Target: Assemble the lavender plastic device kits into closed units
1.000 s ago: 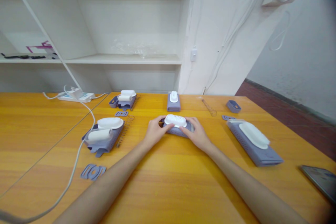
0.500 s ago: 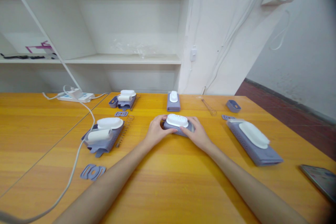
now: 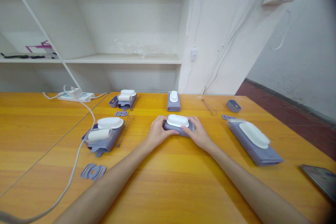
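Between my hands, on the wooden table, lies a grey-purple plastic case (image 3: 172, 132) with a white oval slotted piece (image 3: 177, 120) on its top. My left hand (image 3: 159, 131) is wrapped round the left end, thumb along the near side. On the right end, my right hand (image 3: 196, 133) grips the same case, its thumb pressed at the near side by the white piece. Fingers on the far side are partly hidden. Just behind stands a similar grey-purple case (image 3: 173, 106) with a smaller white oval piece (image 3: 173, 96).
Left: grey-purple cases with white parts (image 3: 110, 123), springs (image 3: 125, 131), flat grey plates (image 3: 93, 172) and a white cable (image 3: 76, 162) from a power strip (image 3: 76, 95). Right: a long case (image 3: 254, 145), a small grey-purple box (image 3: 233, 106), a spring (image 3: 209, 107) and a phone-like dark slab (image 3: 320, 180).
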`<action>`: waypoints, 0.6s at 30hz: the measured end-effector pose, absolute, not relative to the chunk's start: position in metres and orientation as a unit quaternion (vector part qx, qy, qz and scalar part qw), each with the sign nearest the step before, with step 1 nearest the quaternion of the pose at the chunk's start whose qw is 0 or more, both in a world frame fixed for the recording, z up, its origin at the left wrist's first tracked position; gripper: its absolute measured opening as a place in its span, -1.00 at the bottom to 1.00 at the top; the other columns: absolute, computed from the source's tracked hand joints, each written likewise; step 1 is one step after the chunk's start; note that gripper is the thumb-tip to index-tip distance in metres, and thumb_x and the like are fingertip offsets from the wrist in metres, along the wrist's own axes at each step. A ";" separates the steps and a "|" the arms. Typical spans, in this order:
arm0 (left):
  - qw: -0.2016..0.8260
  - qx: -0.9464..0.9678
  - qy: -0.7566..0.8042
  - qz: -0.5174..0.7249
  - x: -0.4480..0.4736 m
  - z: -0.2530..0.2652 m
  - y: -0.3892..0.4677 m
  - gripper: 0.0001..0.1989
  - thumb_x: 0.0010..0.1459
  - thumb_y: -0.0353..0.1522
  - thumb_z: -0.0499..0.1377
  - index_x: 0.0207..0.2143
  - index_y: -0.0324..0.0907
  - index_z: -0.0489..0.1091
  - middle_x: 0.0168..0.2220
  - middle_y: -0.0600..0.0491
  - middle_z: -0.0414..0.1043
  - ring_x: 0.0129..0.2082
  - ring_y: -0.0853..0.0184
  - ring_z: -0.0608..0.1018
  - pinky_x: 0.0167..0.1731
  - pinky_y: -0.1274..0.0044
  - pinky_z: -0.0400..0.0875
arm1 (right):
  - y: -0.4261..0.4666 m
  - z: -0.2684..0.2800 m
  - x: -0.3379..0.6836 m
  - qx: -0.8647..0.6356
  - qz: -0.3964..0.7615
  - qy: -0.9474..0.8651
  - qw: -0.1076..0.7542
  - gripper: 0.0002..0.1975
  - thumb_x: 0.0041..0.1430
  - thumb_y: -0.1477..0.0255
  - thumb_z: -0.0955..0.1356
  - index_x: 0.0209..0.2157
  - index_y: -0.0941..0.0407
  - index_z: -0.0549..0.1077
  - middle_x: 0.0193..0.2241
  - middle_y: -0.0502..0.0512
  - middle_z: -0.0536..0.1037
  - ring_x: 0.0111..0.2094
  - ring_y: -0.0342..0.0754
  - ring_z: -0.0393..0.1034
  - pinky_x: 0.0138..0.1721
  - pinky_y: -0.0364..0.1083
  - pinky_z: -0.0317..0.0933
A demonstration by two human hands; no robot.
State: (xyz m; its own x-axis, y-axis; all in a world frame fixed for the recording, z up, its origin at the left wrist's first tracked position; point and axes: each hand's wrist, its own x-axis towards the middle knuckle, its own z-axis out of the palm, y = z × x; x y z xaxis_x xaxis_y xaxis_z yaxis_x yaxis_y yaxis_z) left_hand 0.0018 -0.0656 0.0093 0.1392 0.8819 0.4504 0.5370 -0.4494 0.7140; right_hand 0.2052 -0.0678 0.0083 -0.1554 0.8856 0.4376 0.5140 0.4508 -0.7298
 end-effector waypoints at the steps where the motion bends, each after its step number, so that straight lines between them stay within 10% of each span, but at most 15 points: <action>1: 0.196 0.731 0.485 0.438 0.002 0.010 -0.066 -0.37 -0.31 -0.03 0.35 -0.21 -0.18 0.32 -0.30 0.05 0.41 -0.32 0.31 0.46 -0.35 0.51 0.34 | -0.067 0.008 0.206 -0.478 0.214 -0.731 0.438 -0.65 0.06 0.25 0.36 -0.14 0.12 0.38 -0.19 0.15 0.40 -0.12 0.05 0.29 -0.03 0.04 0.16; 18: 0.164 0.742 0.459 0.459 0.004 0.011 -0.070 -0.46 -0.27 -0.10 0.37 -0.23 -0.16 0.36 -0.25 0.05 0.42 -0.26 0.30 0.46 -0.28 0.49 0.35 | -0.068 0.010 0.210 -0.459 0.231 -0.733 0.446 -0.70 0.07 0.27 0.34 -0.16 0.10 0.38 -0.19 0.13 0.42 -0.12 0.05 0.29 -0.03 0.03 0.16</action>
